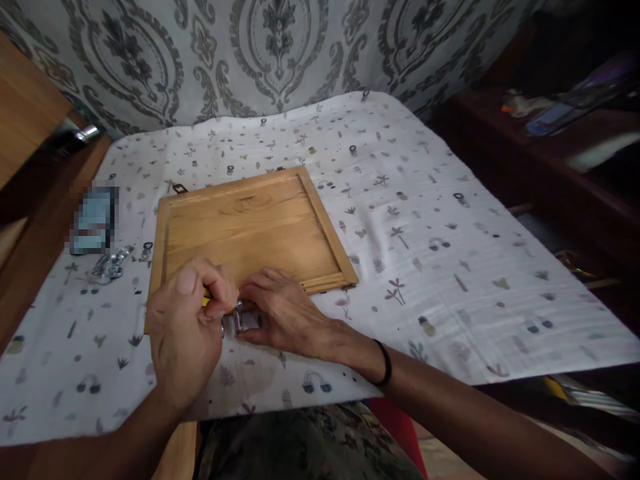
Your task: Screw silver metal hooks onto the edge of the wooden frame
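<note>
At the near edge of the panel (250,227), on the desk (450,267): left grip (187,323), clenched on a yellow handle (205,297); right grip (283,312), spread flat, fingertips (253,285) pinning a metal fitting (233,323). Further left, loose hardware (107,265).

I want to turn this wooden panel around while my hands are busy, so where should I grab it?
Probably the raised rim along the wooden panel's right edge, coming from the right. It lies flat on the cloth, so only the rim offers a hold. The left hand and right hand crowd the near edge, and loose metal hardware lies off its left side.
</note>
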